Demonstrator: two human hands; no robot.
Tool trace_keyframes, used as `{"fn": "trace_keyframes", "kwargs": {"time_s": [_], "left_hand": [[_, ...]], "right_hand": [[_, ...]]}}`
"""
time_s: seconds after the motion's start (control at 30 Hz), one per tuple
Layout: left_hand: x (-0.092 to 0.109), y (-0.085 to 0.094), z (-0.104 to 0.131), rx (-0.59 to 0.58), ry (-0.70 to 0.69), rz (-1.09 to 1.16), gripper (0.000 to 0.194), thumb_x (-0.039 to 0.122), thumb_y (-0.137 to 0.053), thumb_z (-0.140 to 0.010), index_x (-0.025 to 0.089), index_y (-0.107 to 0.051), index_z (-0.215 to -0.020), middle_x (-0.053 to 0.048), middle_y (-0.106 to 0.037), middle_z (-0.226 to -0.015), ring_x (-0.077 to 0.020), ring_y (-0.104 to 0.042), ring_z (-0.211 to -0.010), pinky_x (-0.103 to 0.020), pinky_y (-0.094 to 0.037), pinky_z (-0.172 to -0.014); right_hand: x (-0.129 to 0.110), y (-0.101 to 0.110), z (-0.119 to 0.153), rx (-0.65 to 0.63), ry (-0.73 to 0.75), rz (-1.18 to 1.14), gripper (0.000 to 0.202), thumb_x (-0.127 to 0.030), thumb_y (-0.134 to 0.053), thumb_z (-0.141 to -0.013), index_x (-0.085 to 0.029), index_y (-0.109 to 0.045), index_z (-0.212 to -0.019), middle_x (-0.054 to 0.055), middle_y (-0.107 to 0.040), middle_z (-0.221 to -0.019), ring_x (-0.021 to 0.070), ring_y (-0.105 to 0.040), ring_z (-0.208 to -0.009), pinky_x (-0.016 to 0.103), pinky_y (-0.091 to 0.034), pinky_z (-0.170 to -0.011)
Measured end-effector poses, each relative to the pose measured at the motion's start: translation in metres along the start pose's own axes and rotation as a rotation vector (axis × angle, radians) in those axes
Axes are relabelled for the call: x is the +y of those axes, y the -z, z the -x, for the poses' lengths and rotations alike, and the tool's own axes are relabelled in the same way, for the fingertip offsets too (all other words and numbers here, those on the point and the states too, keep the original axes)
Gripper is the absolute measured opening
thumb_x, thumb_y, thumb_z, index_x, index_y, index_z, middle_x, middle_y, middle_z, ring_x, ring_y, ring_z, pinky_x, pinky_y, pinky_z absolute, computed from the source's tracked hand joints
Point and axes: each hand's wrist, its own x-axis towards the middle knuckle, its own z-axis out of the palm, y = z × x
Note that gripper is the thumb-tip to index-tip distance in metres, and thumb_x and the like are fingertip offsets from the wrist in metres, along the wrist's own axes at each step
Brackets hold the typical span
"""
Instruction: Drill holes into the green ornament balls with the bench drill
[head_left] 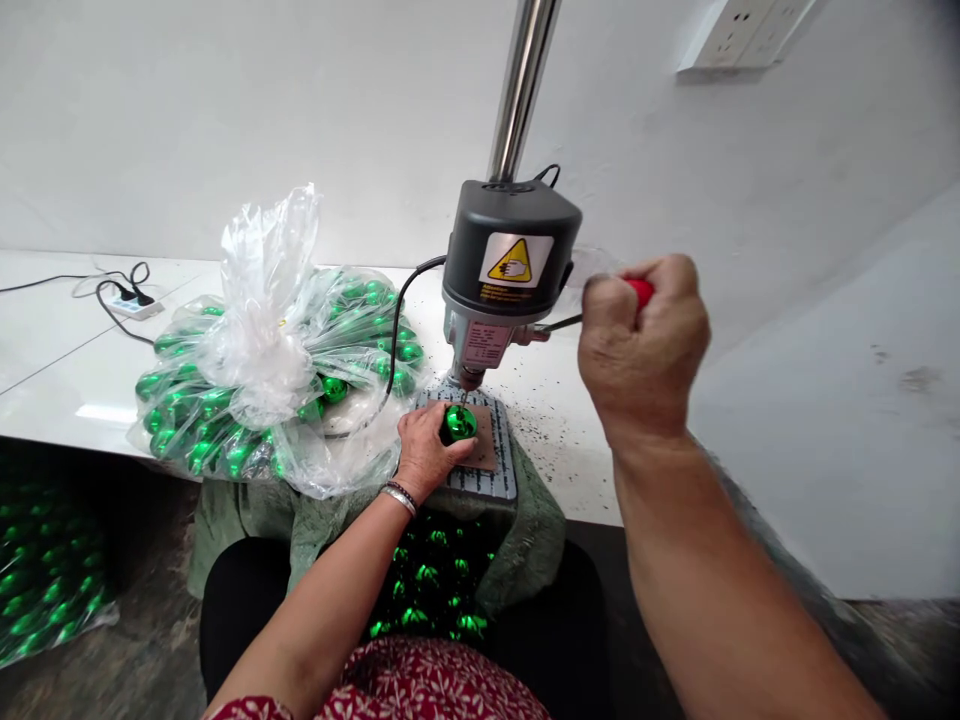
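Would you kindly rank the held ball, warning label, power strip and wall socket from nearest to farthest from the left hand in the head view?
1. Held ball, in the left hand
2. Warning label, right, on the drill
3. Power strip, left on the table
4. Wall socket, high right

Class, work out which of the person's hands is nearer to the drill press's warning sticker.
The right hand. It grips the red-ended lever beside the warning sticker; the left hand is farther, below it, holding a green ball.
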Motion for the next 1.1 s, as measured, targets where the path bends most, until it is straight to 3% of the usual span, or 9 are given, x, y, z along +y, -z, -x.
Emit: {"fn": "trace_keyframes", "kwargs": {"time_s": [0.07,0.17,0.37,0.53,0.6,0.77,0.83,0.97,1.1], "left_hand": [[0.0,0.004,0.007,0.019,-0.009,0.031,0.047,0.034,-0.078,-0.068,0.018,-0.06,-0.108,-0.007,-0.068,-0.101,-0.026,-0.058,-0.101,-0.042,-0.039,-0.094],[-0.001,0.014,0.025,0.035,-0.037,0.107,0.051,0.032,-0.077,-0.068,0.016,-0.057,-0.112,-0.01,-0.066,-0.107,-0.0265,-0.059,-0.104,-0.042,-0.043,-0.094],[-0.001,0.039,0.06,-0.059,-0.14,0.212,0.056,0.033,-0.075,-0.071,0.017,-0.053,-0.12,-0.01,-0.066,-0.113,-0.0252,-0.061,-0.105,-0.042,-0.047,-0.095],[0.003,0.053,0.072,-0.18,-0.272,0.181,0.059,0.041,-0.073,-0.074,0.017,-0.054,-0.124,-0.012,-0.066,-0.118,-0.0261,-0.06,-0.109,-0.043,-0.048,-0.096],[0.003,0.057,0.072,-0.17,-0.311,0.151,0.057,0.044,-0.072,-0.075,0.019,-0.056,-0.123,-0.012,-0.066,-0.119,-0.0265,-0.06,-0.111,-0.043,-0.048,-0.097],[-0.018,0.078,0.04,0.062,-0.086,0.042,0.033,0.027,-0.054,-0.088,0.016,-0.06,-0.118,-0.012,-0.069,-0.113,-0.0203,-0.065,-0.099,-0.036,-0.052,-0.092],[-0.036,0.094,0.015,0.12,0.054,-0.123,0.032,0.016,-0.047,-0.088,0.015,-0.062,-0.117,-0.013,-0.067,-0.119,-0.0207,-0.062,-0.11,-0.033,-0.047,-0.099],[-0.071,0.121,-0.036,-0.095,0.369,-0.534,0.04,0.01,-0.038,-0.086,0.009,-0.058,-0.121,-0.019,-0.061,-0.126,-0.0264,-0.058,-0.117,-0.035,-0.045,-0.099],[-0.092,0.124,-0.063,-0.192,0.402,-0.589,0.04,0.021,-0.051,-0.082,0.007,-0.057,-0.118,-0.024,-0.06,-0.124,-0.0336,-0.061,-0.109,-0.04,-0.047,-0.091]], "right_hand": [[-0.009,0.0,-0.015,-0.083,-0.111,0.014,0.016,-0.022,-0.053,-0.082,-0.015,-0.043,-0.072,-0.007,-0.038,-0.061,0.0031,-0.031,-0.057,0.019,-0.028,-0.059],[-0.014,0.0,-0.021,-0.112,-0.157,0.016,0.017,-0.019,-0.054,-0.083,-0.015,-0.042,-0.073,-0.007,-0.037,-0.061,0.0034,-0.031,-0.058,0.02,-0.028,-0.063],[-0.011,-0.002,-0.016,-0.068,-0.139,-0.019,0.016,-0.018,-0.053,-0.082,-0.015,-0.04,-0.072,-0.008,-0.038,-0.061,0.0024,-0.03,-0.058,0.019,-0.027,-0.064],[-0.008,-0.004,-0.016,-0.048,-0.09,-0.022,0.014,-0.02,-0.052,-0.083,-0.014,-0.042,-0.074,-0.008,-0.04,-0.062,0.0016,-0.033,-0.059,0.019,-0.03,-0.064],[-0.008,-0.004,-0.015,-0.038,-0.087,-0.014,0.013,-0.022,-0.052,-0.083,-0.014,-0.044,-0.076,-0.008,-0.041,-0.061,0.0016,-0.033,-0.058,0.02,-0.03,-0.063],[-0.002,-0.005,-0.014,-0.022,-0.041,0.047,0.019,-0.032,-0.049,-0.086,-0.015,-0.049,-0.078,-0.007,-0.043,-0.063,0.0018,-0.035,-0.058,0.023,-0.032,-0.062],[0.003,-0.007,-0.014,-0.004,0.017,0.053,0.029,-0.042,-0.046,-0.087,-0.015,-0.052,-0.081,-0.006,-0.045,-0.064,0.0024,-0.038,-0.06,0.024,-0.032,-0.062],[0.011,-0.009,-0.014,0.039,0.094,0.049,0.046,-0.057,-0.037,-0.087,-0.015,-0.055,-0.083,-0.005,-0.05,-0.066,0.0041,-0.045,-0.063,0.027,-0.033,-0.062],[0.007,-0.008,-0.013,0.035,0.057,0.074,0.039,-0.05,-0.039,-0.087,-0.015,-0.053,-0.08,-0.006,-0.047,-0.064,0.0033,-0.044,-0.062,0.027,-0.033,-0.064]]}}
